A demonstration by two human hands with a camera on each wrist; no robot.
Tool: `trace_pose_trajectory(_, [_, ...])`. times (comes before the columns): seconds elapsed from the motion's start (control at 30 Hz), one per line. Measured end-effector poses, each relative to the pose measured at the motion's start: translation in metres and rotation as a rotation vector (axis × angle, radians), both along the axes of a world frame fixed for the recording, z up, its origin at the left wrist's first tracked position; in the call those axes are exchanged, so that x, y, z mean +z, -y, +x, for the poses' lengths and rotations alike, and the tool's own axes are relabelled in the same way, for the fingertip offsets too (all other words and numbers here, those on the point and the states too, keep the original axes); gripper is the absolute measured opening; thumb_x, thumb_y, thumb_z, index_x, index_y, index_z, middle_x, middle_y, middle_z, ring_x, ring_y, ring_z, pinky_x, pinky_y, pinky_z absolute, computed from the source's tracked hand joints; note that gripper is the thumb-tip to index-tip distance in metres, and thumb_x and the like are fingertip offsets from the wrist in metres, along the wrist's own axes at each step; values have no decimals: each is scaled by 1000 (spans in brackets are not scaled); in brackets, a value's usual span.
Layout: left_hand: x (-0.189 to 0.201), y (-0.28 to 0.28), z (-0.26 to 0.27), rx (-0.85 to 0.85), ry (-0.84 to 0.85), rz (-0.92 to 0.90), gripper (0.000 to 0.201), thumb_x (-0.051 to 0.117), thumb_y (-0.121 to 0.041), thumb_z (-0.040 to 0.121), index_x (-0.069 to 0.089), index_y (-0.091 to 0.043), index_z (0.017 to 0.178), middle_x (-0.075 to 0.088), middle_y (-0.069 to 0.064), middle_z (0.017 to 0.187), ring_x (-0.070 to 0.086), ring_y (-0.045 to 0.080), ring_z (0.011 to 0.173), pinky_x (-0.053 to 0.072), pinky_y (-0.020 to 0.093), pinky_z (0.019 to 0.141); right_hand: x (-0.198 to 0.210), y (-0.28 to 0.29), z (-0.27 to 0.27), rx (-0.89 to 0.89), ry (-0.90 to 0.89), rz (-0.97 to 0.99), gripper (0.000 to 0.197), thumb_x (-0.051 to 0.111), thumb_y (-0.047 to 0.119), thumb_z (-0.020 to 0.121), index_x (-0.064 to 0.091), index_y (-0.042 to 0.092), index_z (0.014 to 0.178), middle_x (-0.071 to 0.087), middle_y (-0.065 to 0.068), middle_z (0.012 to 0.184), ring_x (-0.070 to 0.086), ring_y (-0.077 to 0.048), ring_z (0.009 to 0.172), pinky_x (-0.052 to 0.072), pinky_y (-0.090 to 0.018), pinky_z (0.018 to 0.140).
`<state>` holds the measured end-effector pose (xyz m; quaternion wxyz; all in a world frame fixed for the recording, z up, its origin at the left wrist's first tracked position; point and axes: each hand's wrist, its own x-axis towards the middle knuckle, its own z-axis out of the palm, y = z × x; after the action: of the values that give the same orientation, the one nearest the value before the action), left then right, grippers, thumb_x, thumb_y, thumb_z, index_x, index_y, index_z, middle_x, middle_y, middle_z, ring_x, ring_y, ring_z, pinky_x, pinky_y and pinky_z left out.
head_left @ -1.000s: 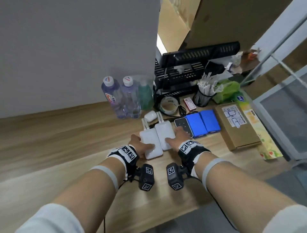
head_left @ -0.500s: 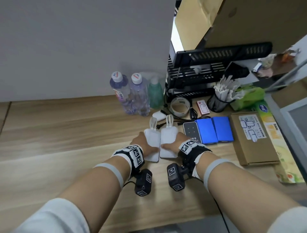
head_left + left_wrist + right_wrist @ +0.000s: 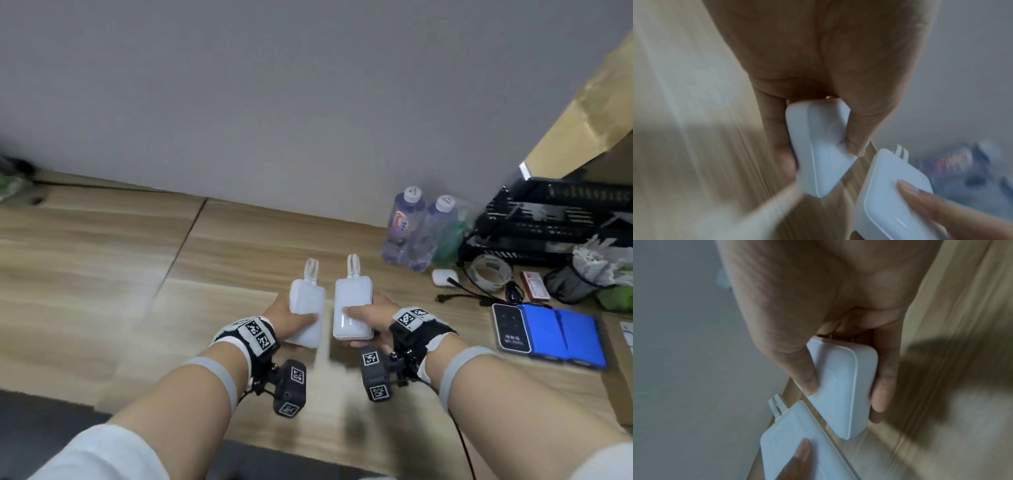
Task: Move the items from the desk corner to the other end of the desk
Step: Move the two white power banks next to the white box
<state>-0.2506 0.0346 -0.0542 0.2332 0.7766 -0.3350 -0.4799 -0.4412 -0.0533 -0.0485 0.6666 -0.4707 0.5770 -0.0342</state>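
Two white power banks with short looped cords are off the wooden desk (image 3: 102, 274), one in each hand. My left hand (image 3: 291, 317) grips the left power bank (image 3: 308, 308), thumb on top and fingers underneath; the left wrist view shows that grip on the same left power bank (image 3: 822, 146). My right hand (image 3: 368, 317) holds the right power bank (image 3: 352, 305) the same way, and in the right wrist view the right power bank (image 3: 842, 386) sits between thumb and fingers. Both banks hang side by side above the desk's middle.
At the right desk corner stand two water bottles (image 3: 411, 229), a green bottle, a black tray rack (image 3: 548, 219), a tape roll (image 3: 491, 270), a white earbud case (image 3: 443, 277), black cables, a dark device (image 3: 510, 327), two blue packs (image 3: 561, 337) and a cardboard box. A grey wall backs the desk.
Both hands closed round the power banks and lifted them off the desk. They and the view have swung left, away from the cluttered corner.
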Motion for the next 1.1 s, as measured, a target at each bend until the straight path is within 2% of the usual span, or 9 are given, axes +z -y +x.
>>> trace_pose_trajectory(0.07, [20,-30,46,96,-54,-67,46,77,-21,87,52,-11,124,65,18,117,67,37,106,60,52,84,23,-25,44,-16,48,12,44,72,18,86,51,17,125,67,-19,114,72,-37,88,61,-43,61])
trace_pose_trajectory(0.17, [52,-79,116,252,-204,-179,39,73,-18,90,55,-14,125,65,18,116,69,38,101,60,59,79,51,-62,116,-12,138,-11,44,67,16,91,47,16,130,66,-23,116,72,-37,81,61,-43,58])
trace_pose_trajectory(0.27, [79,-133,190,365,-294,-287,33,72,-25,92,56,-23,121,66,14,115,71,30,90,62,42,64,70,-105,196,-67,256,-8,43,64,14,93,45,16,132,64,-21,118,71,-36,81,62,-47,66])
trace_pose_trajectory(0.33, [90,-170,240,446,-322,-352,40,75,-31,89,56,-24,123,67,12,118,72,28,91,60,36,62,79,-139,250,-50,328,-8,41,63,15,94,45,16,132,64,-19,117,71,-36,83,61,-48,70])
trace_pose_trajectory(0.5, [106,-254,351,649,-342,-464,65,80,-44,75,53,-18,127,66,16,124,75,33,96,58,33,62,108,-215,374,75,455,32,34,60,14,96,49,13,127,67,-20,114,71,-41,88,63,-43,67])
trace_pose_trajectory(0.67, [113,-318,428,832,-340,-550,66,81,-47,73,53,-18,125,68,20,123,73,38,100,56,33,60,123,-262,474,214,527,76,23,61,14,95,52,13,117,66,-16,101,71,-37,82,62,-45,72])
trace_pose_trajectory(0.77, [118,-346,469,920,-334,-574,64,79,-46,75,53,-17,125,68,21,124,73,40,102,55,32,58,128,-281,531,264,557,86,16,61,14,95,53,19,107,64,-13,102,69,-36,88,62,-46,73])
trace_pose_trajectory(0.93, [127,-374,536,997,-338,-624,44,73,-37,89,57,-15,125,68,24,124,70,42,107,52,29,53,126,-300,622,308,589,133,19,61,17,94,52,18,111,64,-14,104,69,-40,96,60,-35,60])
trace_pose_trajectory(1.1, [134,-378,620,1080,-377,-674,40,66,-34,95,54,-15,129,75,19,109,76,26,89,46,22,50,105,-303,715,245,635,254,34,61,24,93,48,17,123,68,-16,113,72,-40,96,52,-28,49])
